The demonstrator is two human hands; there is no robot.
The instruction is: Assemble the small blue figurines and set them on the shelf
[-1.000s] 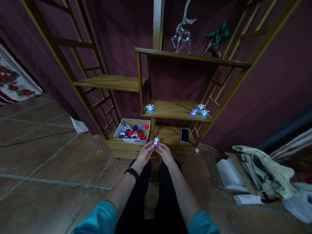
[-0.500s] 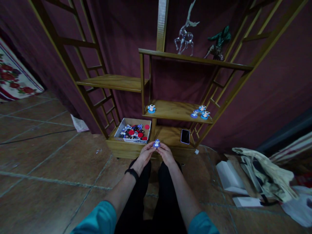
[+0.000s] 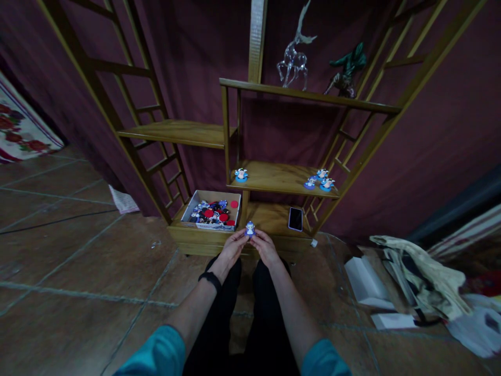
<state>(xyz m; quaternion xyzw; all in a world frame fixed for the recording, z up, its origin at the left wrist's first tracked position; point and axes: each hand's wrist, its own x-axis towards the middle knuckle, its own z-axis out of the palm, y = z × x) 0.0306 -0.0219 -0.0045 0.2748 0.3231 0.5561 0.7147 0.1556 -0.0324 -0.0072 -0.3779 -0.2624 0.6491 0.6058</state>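
Between my fingertips is a small purple-and-white figurine (image 3: 249, 227) on a round purple base, held upright. My left hand (image 3: 234, 246) pinches the base from the left, and my right hand (image 3: 265, 247) grips it from the right. Just beyond my left hand stands an open cardboard box (image 3: 191, 209) with a jumble of figurines and red discs inside. Above, on the middle shelf (image 3: 274, 176), one blue-based figurine (image 3: 241, 175) stands at the left end. Three more are grouped at the right end, among them a purple-based figurine (image 3: 310, 182).
A phone (image 3: 295, 219) lies on the low shelf at the right. The upper shelf bears a clear deer statue (image 3: 293, 62) and a dark green statue (image 3: 348, 73). On the floor to the right are a white box (image 3: 368, 282), a cloth bag (image 3: 422, 277) and a plastic bag (image 3: 477, 326).
The held figurine is turned slightly more upright between my fingers. The whole view has shifted a little, and the shelf items have stayed in place.
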